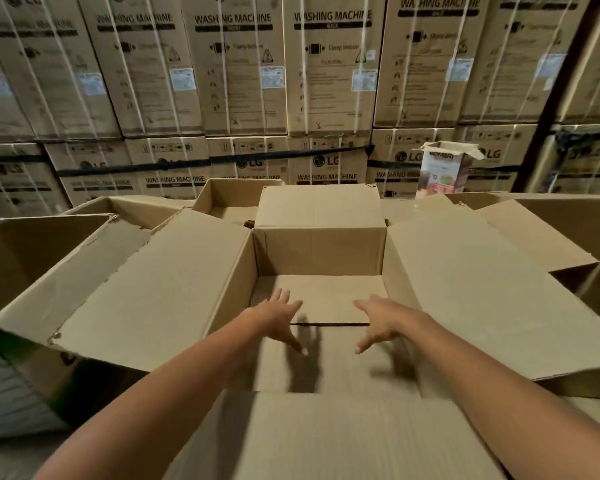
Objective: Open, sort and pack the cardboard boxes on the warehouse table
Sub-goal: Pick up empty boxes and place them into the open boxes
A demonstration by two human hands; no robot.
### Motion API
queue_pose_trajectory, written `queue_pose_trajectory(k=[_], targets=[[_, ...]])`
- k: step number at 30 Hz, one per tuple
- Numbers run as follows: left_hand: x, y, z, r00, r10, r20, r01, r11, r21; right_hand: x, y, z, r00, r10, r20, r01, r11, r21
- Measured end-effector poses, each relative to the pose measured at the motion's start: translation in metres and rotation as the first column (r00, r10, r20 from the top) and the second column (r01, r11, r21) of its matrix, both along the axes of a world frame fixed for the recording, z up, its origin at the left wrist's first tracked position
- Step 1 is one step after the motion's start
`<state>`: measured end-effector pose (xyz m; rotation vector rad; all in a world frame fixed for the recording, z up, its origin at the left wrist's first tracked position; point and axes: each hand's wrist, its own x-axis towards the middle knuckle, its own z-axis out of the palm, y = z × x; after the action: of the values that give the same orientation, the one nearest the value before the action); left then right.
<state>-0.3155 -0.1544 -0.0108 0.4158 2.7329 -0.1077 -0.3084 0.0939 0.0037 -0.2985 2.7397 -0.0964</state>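
Opening step: inside the open box (319, 251), left hand (279, 322) and right hand (378, 323), both splayed and empty, seemingly press the floor flaps (326, 296) flat, though blur hides contact; next, loading goods.

The open box's near flap (326, 438) runs off the bottom edge; the small printed carton (444, 174) is blurred (base hidden behind a box flap (430, 211)), its lettering unreadable.

Background, 9 to 3 o'clock: wall of stacked washing machine cartons (329, 71), two tiers, print "LG" and "WASHING MACHINE". White straps (223, 81) vertical over carton faces. Pale labels (183, 79) on upper tier. Black band (201, 163) crosses lower tier, 10 to 12 o'clock. Dark post (557, 98) at 2 o'clock, leaning in view.
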Motion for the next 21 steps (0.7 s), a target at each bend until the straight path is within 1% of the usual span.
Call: queue_pose_trajectory(k=[2,5,7,9,11,13,14,16,21], targets=[[-0.018,0.003,-0.02,0.999,0.016,0.036,-0.016,1.0,-0.002,-0.019,-0.001,-0.021,0.998,-0.018,0.058,0.014,0.997,0.077],[-0.037,0.001,-0.053,0.988,0.058,0.146,-0.048,0.996,-0.072,-0.034,-0.001,-0.046,0.988,-0.036,0.151,0.011,0.987,0.163],[-0.04,-0.003,-0.072,0.967,0.103,0.233,-0.093,0.994,-0.052,-0.036,0.0,-0.066,0.985,-0.05,0.168,0.016,0.979,0.201],[-0.035,-0.006,-0.091,0.951,0.128,0.282,-0.129,0.992,-0.017,-0.033,0.0,-0.09,0.98,-0.048,0.192,0.003,0.973,0.231],[-0.025,-0.008,-0.116,0.943,0.13,0.305,-0.128,0.991,-0.027,-0.029,-0.001,-0.115,0.967,-0.046,0.249,-0.013,0.973,0.23],[-0.021,-0.013,-0.135,0.948,0.118,0.297,-0.119,0.993,-0.017,-0.028,-0.001,-0.127,0.962,-0.042,0.27,-0.018,0.976,0.216],[-0.023,-0.014,-0.139,0.941,0.125,0.315,-0.132,0.991,0.002,-0.029,0.0,-0.129,0.961,-0.039,0.274,-0.021,0.977,0.212],[-0.026,-0.014,-0.142,0.926,0.136,0.351,-0.153,0.988,0.021,-0.031,0.002,-0.13,0.957,-0.052,0.287,-0.007,0.98,0.2],[-0.028,-0.013,-0.144,0.931,0.137,0.338,-0.145,0.989,-0.001,-0.032,0.003,-0.134,0.964,-0.047,0.262,-0.001,0.984,0.179]])
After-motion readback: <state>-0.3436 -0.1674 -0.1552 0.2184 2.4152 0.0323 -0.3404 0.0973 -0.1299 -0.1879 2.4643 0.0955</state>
